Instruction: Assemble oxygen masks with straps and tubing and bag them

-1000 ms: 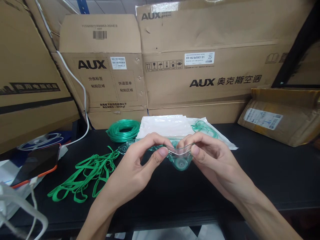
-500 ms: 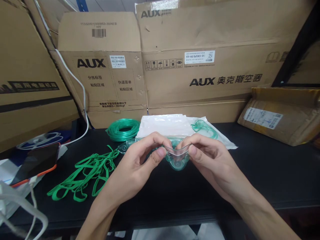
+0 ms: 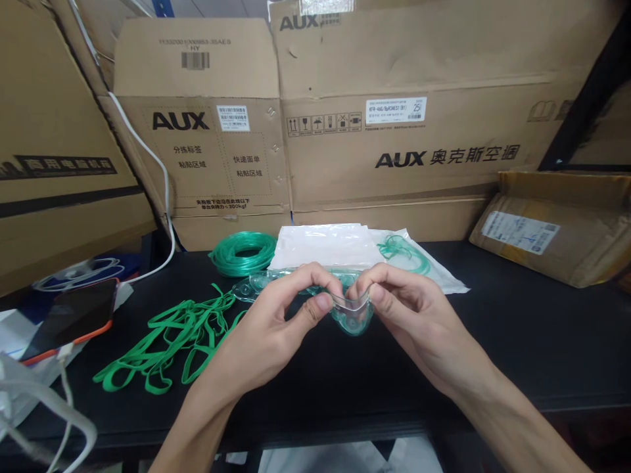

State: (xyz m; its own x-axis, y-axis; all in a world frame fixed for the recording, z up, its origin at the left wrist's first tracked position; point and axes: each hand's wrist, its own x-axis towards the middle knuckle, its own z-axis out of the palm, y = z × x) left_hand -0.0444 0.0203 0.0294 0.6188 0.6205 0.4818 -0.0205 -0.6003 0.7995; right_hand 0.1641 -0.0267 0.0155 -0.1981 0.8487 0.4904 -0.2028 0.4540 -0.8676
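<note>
Between my two hands is a see-through, green-tinted oxygen mask (image 3: 353, 323), its clear rim bent in a shallow V. My left hand (image 3: 290, 322) pinches one side of that rim between thumb and fingers. The other side is gripped by my right hand (image 3: 411, 312) in the same way, thumb toward me. Just behind my hands lie more clear green masks (image 3: 259, 282), partly covered by my fingers. Green elastic straps (image 3: 172, 338) lie in a loose tangle left of my left forearm.
A coil of green tubing (image 3: 244, 255) lies beside white plastic bags (image 3: 325, 246) at the back. Thin green cords (image 3: 404, 253) rest on the bags. Cardboard boxes (image 3: 394, 164) wall off the rear. A phone (image 3: 73, 318) with cables is at left, a taped parcel (image 3: 557, 223) at right.
My hands have drawn slightly closer together on the mask's rim, which now bends a little more sharply. The other things on the table have stayed in place.
</note>
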